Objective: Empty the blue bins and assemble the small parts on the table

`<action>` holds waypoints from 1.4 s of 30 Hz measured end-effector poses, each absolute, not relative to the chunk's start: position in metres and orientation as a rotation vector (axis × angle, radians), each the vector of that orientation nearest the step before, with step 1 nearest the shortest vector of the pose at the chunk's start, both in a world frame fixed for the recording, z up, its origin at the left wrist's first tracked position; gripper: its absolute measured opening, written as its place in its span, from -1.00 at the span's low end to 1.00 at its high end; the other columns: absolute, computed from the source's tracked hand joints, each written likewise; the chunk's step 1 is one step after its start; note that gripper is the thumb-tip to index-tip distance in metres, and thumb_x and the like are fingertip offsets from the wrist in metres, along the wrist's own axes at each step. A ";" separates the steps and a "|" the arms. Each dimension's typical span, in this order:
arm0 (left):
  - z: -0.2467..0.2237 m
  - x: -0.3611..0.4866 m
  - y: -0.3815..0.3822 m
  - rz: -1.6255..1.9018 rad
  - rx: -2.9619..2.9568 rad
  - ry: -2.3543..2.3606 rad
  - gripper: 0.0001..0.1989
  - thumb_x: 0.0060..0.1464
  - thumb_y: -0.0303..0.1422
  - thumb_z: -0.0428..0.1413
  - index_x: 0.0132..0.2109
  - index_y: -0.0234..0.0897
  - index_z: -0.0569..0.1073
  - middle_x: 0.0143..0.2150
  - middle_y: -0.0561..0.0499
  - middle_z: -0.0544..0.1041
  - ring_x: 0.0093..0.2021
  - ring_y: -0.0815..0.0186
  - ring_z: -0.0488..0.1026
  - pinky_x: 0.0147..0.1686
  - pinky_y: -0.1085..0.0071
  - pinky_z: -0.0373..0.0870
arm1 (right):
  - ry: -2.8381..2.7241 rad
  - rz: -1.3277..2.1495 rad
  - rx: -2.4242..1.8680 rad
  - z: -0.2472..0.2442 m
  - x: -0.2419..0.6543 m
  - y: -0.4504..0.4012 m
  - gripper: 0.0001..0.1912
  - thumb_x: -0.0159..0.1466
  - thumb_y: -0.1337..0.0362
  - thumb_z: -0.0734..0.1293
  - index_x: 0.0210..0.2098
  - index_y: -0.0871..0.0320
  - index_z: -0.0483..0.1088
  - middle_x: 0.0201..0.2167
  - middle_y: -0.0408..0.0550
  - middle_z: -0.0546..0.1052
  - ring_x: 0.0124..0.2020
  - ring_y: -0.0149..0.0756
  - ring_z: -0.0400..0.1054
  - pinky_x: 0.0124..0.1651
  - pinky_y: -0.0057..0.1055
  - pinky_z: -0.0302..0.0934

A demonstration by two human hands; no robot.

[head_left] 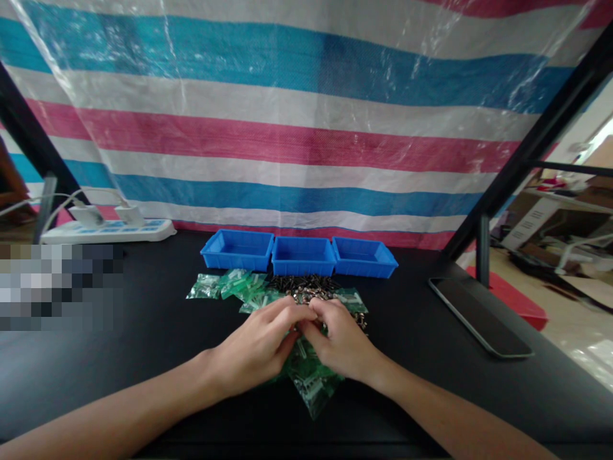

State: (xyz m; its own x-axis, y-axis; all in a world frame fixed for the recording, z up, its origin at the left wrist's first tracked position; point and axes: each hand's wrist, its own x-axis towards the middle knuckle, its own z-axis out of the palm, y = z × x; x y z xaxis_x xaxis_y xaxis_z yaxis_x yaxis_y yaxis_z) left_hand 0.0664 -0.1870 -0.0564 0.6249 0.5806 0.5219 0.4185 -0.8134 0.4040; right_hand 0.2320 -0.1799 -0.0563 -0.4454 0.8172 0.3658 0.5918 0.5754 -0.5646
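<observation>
My left hand [261, 342] and my right hand [338, 335] meet at the middle of the black table, their fingertips pinched together. Whatever lies between the fingers is too small or hidden to name. Under and in front of them are small green-tinted plastic bags [313, 383]. More such bags [244, 284] lie to the left, beyond my left hand. Just past my fingertips sits a pile of shiny metal pieces [306, 294], with dark screw-like pieces [301, 282] behind it. Another small bag [352, 299] lies to the right of the pile.
Three blue trays [304, 257] stand in a row behind the piles. A phone [479, 316] lies at the right. At the back left is a white power strip [110, 231] with plugs. A striped sheet [287, 147] hangs behind, between dark frame bars.
</observation>
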 end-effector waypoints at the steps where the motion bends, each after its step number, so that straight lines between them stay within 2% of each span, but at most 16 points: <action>1: -0.056 0.066 -0.187 0.964 2.608 0.816 -0.65 0.02 -0.66 -0.08 -0.07 -0.21 0.17 -0.25 0.01 0.34 -0.26 0.34 0.33 -0.30 0.44 0.32 | -2.190 0.469 -1.115 -0.057 0.232 -0.180 -0.79 0.19 0.34 0.17 -0.57 0.17 0.15 -0.63 -0.20 0.28 -0.54 -0.43 0.16 -0.41 -0.45 -0.02; 10: -0.054 0.068 -0.187 0.999 2.556 0.801 -0.72 0.01 -0.64 -0.09 -0.16 -0.23 0.22 -0.33 0.04 0.33 -0.33 0.38 0.29 -0.36 0.49 0.27 | -2.293 0.418 -1.013 -0.055 0.234 -0.180 -0.85 0.23 0.36 0.13 -0.49 0.17 0.17 -0.53 -0.16 0.33 -0.43 -0.38 0.21 -0.29 -0.40 0.00; 22: -0.052 0.068 -0.189 0.996 2.601 0.799 -0.81 0.00 -0.64 -0.12 -0.36 -0.28 0.27 -0.41 0.04 0.26 -0.37 0.38 0.22 -0.41 0.49 0.16 | -2.221 0.502 -0.922 -0.050 0.235 -0.181 -0.87 0.13 0.47 0.15 -0.51 0.16 0.17 -0.55 -0.17 0.32 -0.47 -0.39 0.20 -0.32 -0.45 0.02; 28: -0.055 0.068 -0.183 0.926 2.630 0.812 -0.79 -0.07 -0.68 -0.09 -0.36 -0.29 0.26 -0.40 0.05 0.27 -0.37 0.38 0.22 -0.38 0.49 0.17 | -2.246 0.422 -1.007 -0.054 0.234 -0.180 -0.85 0.06 0.50 0.18 -0.55 0.17 0.12 -0.58 -0.18 0.29 -0.49 -0.40 0.15 -0.34 -0.44 -0.02; 33: -0.058 0.067 -0.183 0.926 2.672 0.811 -0.83 0.00 -0.64 -0.10 -0.35 -0.30 0.27 -0.40 0.03 0.28 -0.37 0.37 0.22 -0.39 0.48 0.19 | -2.226 0.431 -1.094 -0.054 0.234 -0.180 -0.85 0.10 0.45 0.18 -0.57 0.18 0.13 -0.60 -0.19 0.29 -0.50 -0.41 0.15 -0.36 -0.44 -0.05; 42: -0.051 0.068 -0.185 0.856 2.833 0.811 -0.84 0.07 -0.59 -0.12 -0.39 -0.31 0.27 -0.43 0.02 0.30 -0.40 0.35 0.19 -0.40 0.44 0.15 | -2.174 0.535 -1.121 -0.058 0.233 -0.179 -0.83 0.06 0.49 0.18 -0.59 0.18 0.12 -0.64 -0.22 0.24 -0.55 -0.45 0.12 -0.44 -0.48 -0.07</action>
State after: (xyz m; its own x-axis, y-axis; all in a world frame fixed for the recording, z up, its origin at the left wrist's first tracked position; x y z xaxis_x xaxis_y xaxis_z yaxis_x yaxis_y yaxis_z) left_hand 0.0676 -0.1850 -0.0507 0.7050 0.5076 0.4953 0.4672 -0.8578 0.2142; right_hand 0.2329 -0.1788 -0.0576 -0.4421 0.8281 0.3447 0.5736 0.5565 -0.6011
